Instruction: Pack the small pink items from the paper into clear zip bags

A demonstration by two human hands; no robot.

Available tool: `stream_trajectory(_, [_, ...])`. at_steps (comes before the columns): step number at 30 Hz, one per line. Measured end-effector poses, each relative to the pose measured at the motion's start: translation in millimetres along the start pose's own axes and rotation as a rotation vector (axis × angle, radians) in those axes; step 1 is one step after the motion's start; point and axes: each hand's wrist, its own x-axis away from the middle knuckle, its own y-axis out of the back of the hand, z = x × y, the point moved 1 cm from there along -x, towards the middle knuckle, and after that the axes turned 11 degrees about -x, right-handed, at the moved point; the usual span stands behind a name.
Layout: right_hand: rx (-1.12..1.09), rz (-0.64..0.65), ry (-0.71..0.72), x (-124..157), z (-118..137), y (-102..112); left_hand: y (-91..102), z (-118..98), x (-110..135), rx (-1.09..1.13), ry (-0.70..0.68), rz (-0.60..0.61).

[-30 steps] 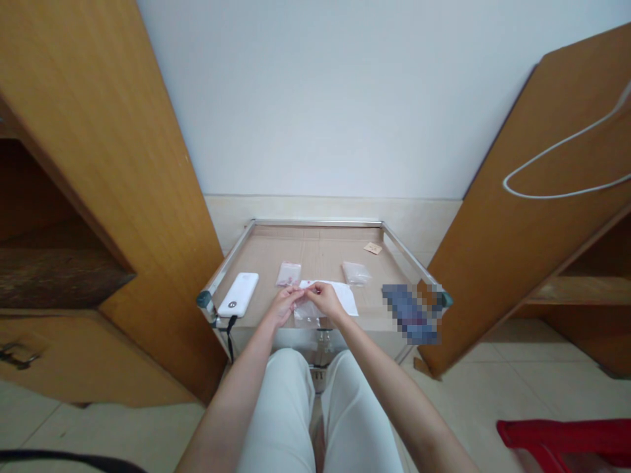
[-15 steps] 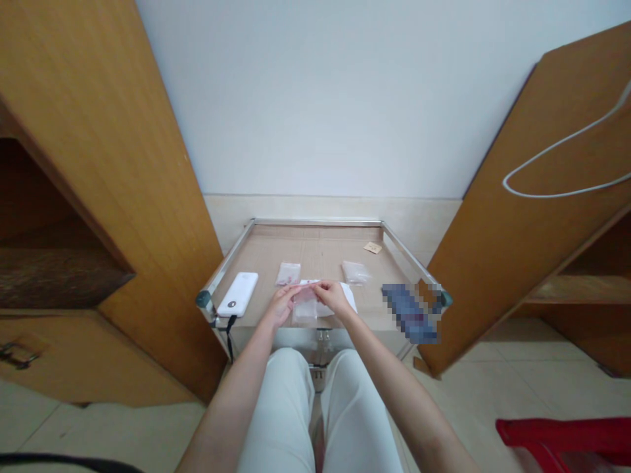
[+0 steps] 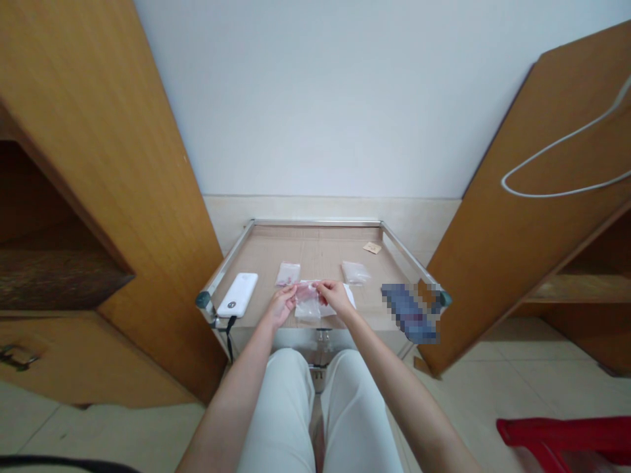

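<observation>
My left hand (image 3: 280,305) and my right hand (image 3: 334,295) both pinch the top edge of a small clear plastic bag (image 3: 308,303) with something pink inside. They hold it just above the near part of a low metal-rimmed table (image 3: 231,253). Under the bag lies a white sheet of paper (image 3: 349,295), partly hidden by my right hand. Both hands have their fingers closed on the bag.
A white power bank (image 3: 238,294) with a black cord lies at the table's left. Two more small clear bags (image 3: 288,273) (image 3: 355,271) sit farther back, with a small tan tag (image 3: 373,247) behind. Open wooden cupboard doors flank both sides. A red object (image 3: 566,441) sits at the lower right floor.
The bag has been lifted slightly and my right hand has shifted a little to the right along its top edge; the pink contents now show between my hands.
</observation>
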Motion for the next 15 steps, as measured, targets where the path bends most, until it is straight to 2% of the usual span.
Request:
stream_trajectory(9, [-0.013,0.024,0.023,-3.6,-6.3,-3.4,-2.6,-0.5,-0.4,0.005,0.007,-0.049])
stream_trajectory(15, [-0.048,-0.039,0.026,-4.0,-9.0,-7.8,-3.0,-0.7,-0.5,0.035,-0.007,-0.032])
